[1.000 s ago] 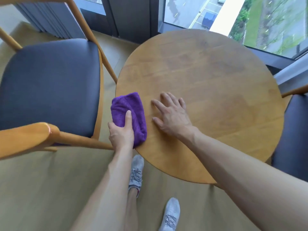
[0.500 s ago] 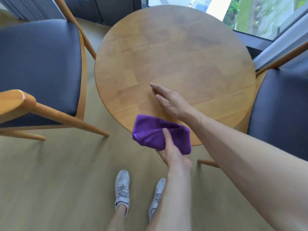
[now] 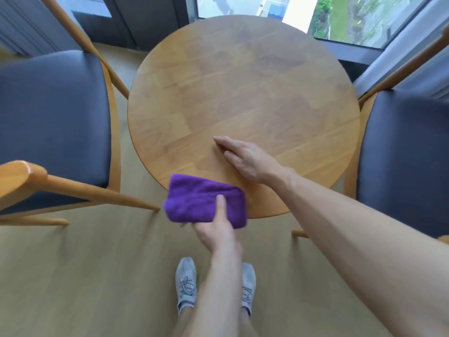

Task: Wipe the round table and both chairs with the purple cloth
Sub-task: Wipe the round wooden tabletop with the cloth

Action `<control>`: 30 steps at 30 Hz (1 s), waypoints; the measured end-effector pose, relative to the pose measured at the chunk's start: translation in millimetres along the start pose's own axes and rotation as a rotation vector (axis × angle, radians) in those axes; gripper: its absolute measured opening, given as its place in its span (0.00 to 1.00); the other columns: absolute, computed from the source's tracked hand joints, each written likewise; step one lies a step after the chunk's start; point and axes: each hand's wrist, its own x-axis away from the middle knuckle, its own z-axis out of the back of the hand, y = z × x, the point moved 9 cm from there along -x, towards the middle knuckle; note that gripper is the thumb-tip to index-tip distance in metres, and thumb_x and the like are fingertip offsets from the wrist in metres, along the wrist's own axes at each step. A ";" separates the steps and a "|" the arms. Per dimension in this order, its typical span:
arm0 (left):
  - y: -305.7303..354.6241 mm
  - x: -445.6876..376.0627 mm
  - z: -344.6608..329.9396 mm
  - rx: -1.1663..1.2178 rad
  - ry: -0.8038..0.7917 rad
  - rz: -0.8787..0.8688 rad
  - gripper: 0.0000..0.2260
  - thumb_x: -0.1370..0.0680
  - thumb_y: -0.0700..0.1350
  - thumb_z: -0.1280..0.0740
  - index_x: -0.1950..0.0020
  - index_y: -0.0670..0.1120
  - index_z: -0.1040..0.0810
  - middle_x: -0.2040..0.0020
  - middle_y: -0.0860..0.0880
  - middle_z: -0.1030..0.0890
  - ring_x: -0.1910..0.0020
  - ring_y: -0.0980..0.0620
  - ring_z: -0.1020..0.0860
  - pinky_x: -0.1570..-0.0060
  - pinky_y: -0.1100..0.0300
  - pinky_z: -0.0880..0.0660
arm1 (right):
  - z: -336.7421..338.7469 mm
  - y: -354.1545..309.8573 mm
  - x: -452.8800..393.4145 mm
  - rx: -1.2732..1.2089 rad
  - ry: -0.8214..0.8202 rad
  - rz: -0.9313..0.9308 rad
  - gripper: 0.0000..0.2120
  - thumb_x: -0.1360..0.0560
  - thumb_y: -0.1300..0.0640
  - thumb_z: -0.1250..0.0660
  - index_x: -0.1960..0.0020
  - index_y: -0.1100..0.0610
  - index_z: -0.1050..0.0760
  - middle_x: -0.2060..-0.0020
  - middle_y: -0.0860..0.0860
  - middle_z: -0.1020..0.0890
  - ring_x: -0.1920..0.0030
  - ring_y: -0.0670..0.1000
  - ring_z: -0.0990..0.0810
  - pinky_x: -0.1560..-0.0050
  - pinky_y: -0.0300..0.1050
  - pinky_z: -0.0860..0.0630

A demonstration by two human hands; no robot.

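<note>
From the head camera, looking down, the round table [image 3: 243, 98] stood in the middle of the view, its wooden top pale brown with darker patches toward the far side. A chair [image 3: 53, 117] with a dark padded seat and light wooden frame stood just to its left, and a second chair [image 3: 403, 154] of the same kind stood just to its right, only partly in view.

The purple cloth [image 3: 204, 201], folded into a thick pad, lay over the near edge of the table, part of it on the top and part hanging past the rim. The left hand [image 3: 216, 229] gripped it from the near side: the thumb lay on top of the cloth, pressed into it, and the fingers were tucked under and hidden, so the hand was clamped on the cloth.

The right hand [image 3: 245, 158] rested flat on the table just beyond the cloth, near it without touching it. Its fingers were straight and held close together, pointing left, and it held nothing. The right forearm reached in from the lower right corner across the table's near right rim.

Below the table edge, two grey shoes [image 3: 185, 283] stood side by side on a light wooden floor [image 3: 85, 276]. Beyond the table was a window [image 3: 340, 15] with dark frames.
</note>
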 end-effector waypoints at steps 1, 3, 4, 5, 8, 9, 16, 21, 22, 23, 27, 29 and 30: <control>30.5 -12.0 10.8 -0.211 0.051 -0.181 0.32 0.27 0.49 0.23 0.27 0.45 0.31 0.32 0.43 0.24 0.35 0.44 0.24 0.32 0.47 0.29 | -1.1 1.9 0.3 -0.030 0.002 -0.001 0.22 0.17 0.60 0.44 0.23 0.53 0.36 0.25 0.53 0.32 0.25 0.50 0.35 0.25 0.41 0.43; 88.4 -33.1 20.0 -0.574 0.134 -0.471 0.37 0.25 0.51 0.27 0.22 0.41 0.40 0.26 0.37 0.34 0.28 0.38 0.34 0.27 0.49 0.38 | -1.7 7.7 -2.6 -0.133 0.025 -0.034 0.21 0.16 0.59 0.44 0.24 0.52 0.35 0.27 0.51 0.28 0.27 0.49 0.32 0.26 0.41 0.41; 109.2 -40.3 13.5 -0.696 0.139 -0.568 0.39 0.24 0.52 0.28 0.21 0.39 0.43 0.24 0.34 0.39 0.26 0.36 0.38 0.26 0.48 0.41 | -0.8 11.3 -4.0 -0.190 0.039 -0.057 0.21 0.16 0.58 0.44 0.24 0.51 0.35 0.29 0.51 0.27 0.27 0.48 0.31 0.26 0.42 0.40; 122.1 -42.7 3.6 -0.809 0.143 -0.658 0.40 0.24 0.51 0.30 0.20 0.37 0.45 0.23 0.33 0.43 0.24 0.35 0.41 0.24 0.47 0.45 | 3.0 12.9 -3.8 -0.252 0.068 -0.071 0.20 0.16 0.58 0.44 0.24 0.51 0.34 0.30 0.51 0.26 0.28 0.48 0.30 0.26 0.41 0.39; 122.8 -28.1 -30.2 -1.085 0.148 -0.849 0.35 0.24 0.51 0.34 0.22 0.36 0.40 0.21 0.32 0.48 0.20 0.36 0.48 0.22 0.43 0.53 | 29.1 24.8 1.1 -0.329 0.293 -0.107 0.18 0.16 0.60 0.43 0.27 0.57 0.31 0.32 0.55 0.24 0.30 0.50 0.28 0.30 0.37 0.38; 117.4 -18.2 -42.0 -1.142 0.114 -0.917 0.34 0.25 0.52 0.34 0.23 0.36 0.37 0.20 0.33 0.47 0.20 0.36 0.48 0.22 0.42 0.53 | 41.1 31.6 4.1 -0.312 0.383 -0.134 0.18 0.16 0.61 0.43 0.28 0.58 0.30 0.32 0.56 0.24 0.30 0.51 0.28 0.31 0.37 0.37; 5.4 96.7 -144.7 -1.346 -0.319 -1.225 0.32 0.24 0.63 0.44 0.34 0.39 0.24 0.24 0.32 0.35 0.23 0.34 0.39 0.25 0.35 0.44 | 92.7 70.2 13.2 -0.160 0.501 -0.267 0.17 0.17 0.60 0.44 0.30 0.57 0.27 0.33 0.55 0.23 0.32 0.53 0.26 0.31 0.42 0.34; -8.6 111.5 -175.1 -1.412 -0.446 -1.369 0.16 0.24 0.54 0.37 0.45 0.44 0.20 0.29 0.35 0.27 0.26 0.34 0.33 0.28 0.35 0.37 | 100.6 95.2 13.5 0.021 0.433 -0.359 0.17 0.18 0.58 0.45 0.33 0.54 0.25 0.35 0.54 0.22 0.34 0.55 0.25 0.35 0.51 0.29; -3.0 102.9 -173.0 -1.413 -0.457 -1.418 0.17 0.24 0.54 0.34 0.43 0.44 0.20 0.28 0.36 0.28 0.26 0.35 0.33 0.28 0.37 0.37 | 103.5 98.4 13.0 0.046 0.444 -0.373 0.17 0.19 0.58 0.45 0.34 0.54 0.25 0.35 0.54 0.22 0.34 0.56 0.25 0.36 0.51 0.29; 6.1 91.2 -170.0 -1.405 -0.458 -1.459 0.19 0.25 0.53 0.31 0.39 0.44 0.20 0.28 0.36 0.28 0.25 0.35 0.33 0.28 0.37 0.36 | 106.3 100.2 12.7 0.058 0.462 -0.384 0.17 0.19 0.59 0.45 0.34 0.54 0.24 0.35 0.55 0.21 0.34 0.57 0.25 0.36 0.51 0.29; 88.2 16.5 -147.8 -1.379 -0.310 -1.436 0.29 0.22 0.52 0.31 0.22 0.52 0.33 0.23 0.36 0.36 0.23 0.35 0.39 0.25 0.40 0.41 | 98.6 92.0 8.0 0.204 0.438 -0.348 0.15 0.19 0.55 0.42 0.34 0.54 0.25 0.38 0.57 0.22 0.36 0.59 0.25 0.38 0.52 0.28; 145.2 -35.8 -128.0 -1.390 -0.193 -1.325 0.29 0.20 0.50 0.34 0.20 0.58 0.40 0.20 0.38 0.42 0.21 0.37 0.44 0.23 0.40 0.46 | 90.0 86.3 5.1 0.343 0.411 -0.346 0.15 0.21 0.54 0.40 0.36 0.53 0.25 0.41 0.57 0.23 0.38 0.60 0.26 0.40 0.51 0.29; 174.0 -62.4 -113.7 -1.393 -0.123 -1.259 0.29 0.20 0.49 0.35 0.20 0.59 0.40 0.19 0.39 0.43 0.20 0.38 0.45 0.23 0.40 0.47 | 86.1 84.6 3.4 0.393 0.400 -0.362 0.14 0.22 0.54 0.39 0.38 0.53 0.25 0.41 0.56 0.24 0.39 0.60 0.27 0.41 0.51 0.29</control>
